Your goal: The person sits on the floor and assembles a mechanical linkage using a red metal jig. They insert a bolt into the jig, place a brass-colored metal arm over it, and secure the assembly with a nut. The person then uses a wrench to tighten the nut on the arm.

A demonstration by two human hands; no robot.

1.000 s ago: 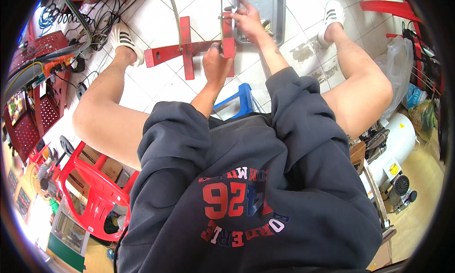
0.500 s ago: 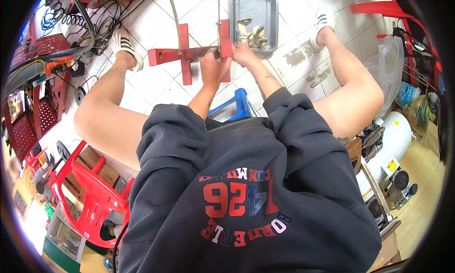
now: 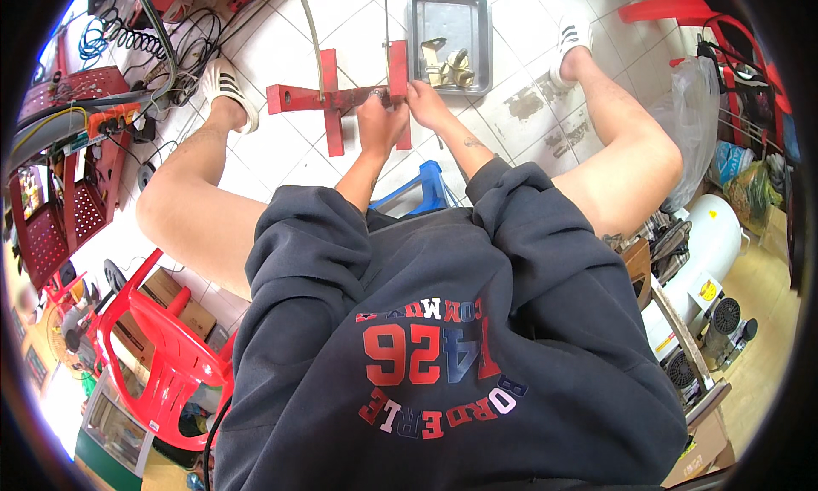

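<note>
A red metal stand (image 3: 307, 101) made of crossed bars lies on the tiled floor between my feet, a thin rod and a curved tube rising from it. My left hand (image 3: 381, 126) is closed against the stand's crossbar beside its right-hand block; what its fingers grip is hidden. On the other side of that block, my right hand (image 3: 429, 106) has its fingers bent together at the block's edge, and I cannot make out what is in them. Just beyond the right hand lies a grey metal tray (image 3: 488, 43) with brass-coloured metal parts (image 3: 458, 68) in it.
A blue plastic stool (image 3: 424, 188) stands in front of my body. Cables (image 3: 175, 60) and red perforated metal racks (image 3: 83, 193) are on the left, with a red chair (image 3: 166, 367) nearer. On the right are a white tank (image 3: 711, 231), a clear plastic bag (image 3: 692, 107) and another red chair (image 3: 673, 9).
My right hand has shifted slightly left and down, closer to the stand's right block. The left hand stays at the crossbar. The whole view has moved a little.
</note>
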